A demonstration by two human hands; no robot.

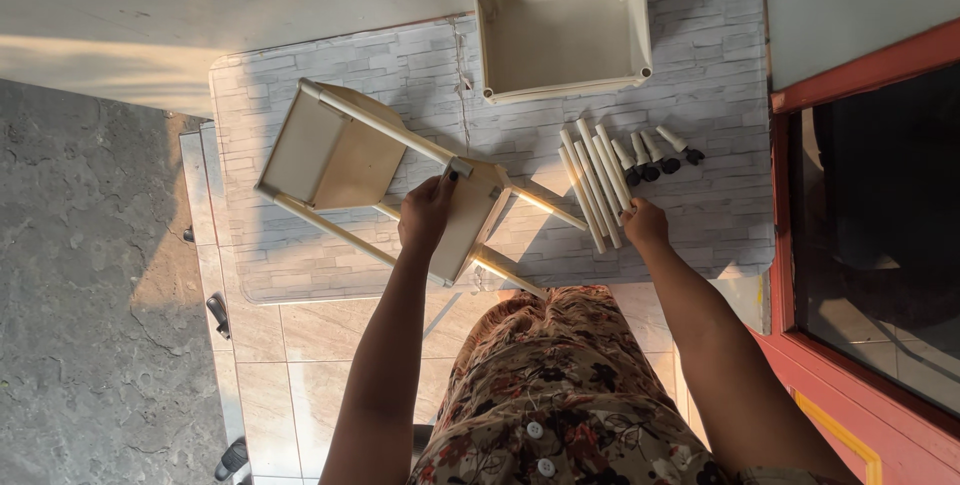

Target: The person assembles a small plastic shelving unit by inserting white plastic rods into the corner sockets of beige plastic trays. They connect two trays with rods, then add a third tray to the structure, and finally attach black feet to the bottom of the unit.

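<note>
No packages, labels, signs or screens are visible.

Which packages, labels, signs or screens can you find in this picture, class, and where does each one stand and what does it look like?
None: no package, label, sign or screen shows.
The left hand grips a cream shelf frame lying tilted on the grey brick-pattern mat.
The right hand rests at a row of cream tubes.
A cream open tray stands at the mat's far edge.
</note>
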